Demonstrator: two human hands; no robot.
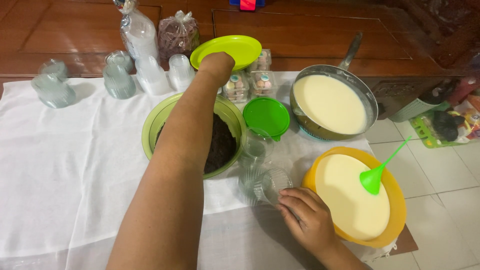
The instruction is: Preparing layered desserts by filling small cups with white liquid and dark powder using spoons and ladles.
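1. My left hand [216,64] reaches over the green bowl [161,116] and grips the lime plate [239,46] by its rim.
2. My right hand [306,215] grasps a clear cup [267,184] lying on the cloth [70,165] beside the orange bowl [397,200].
3. I keep my forearm lifted above the dark crumbs [222,145].

lime-green plate [235,49] being shown | darker green lid [266,116] | olive-green bowl [165,116], dark brown crumbs [222,145] | orange-yellow bowl [395,200], cream liquid [350,200] | bright green ladle [372,179] | white cloth [70,165] | clear cups [262,185]
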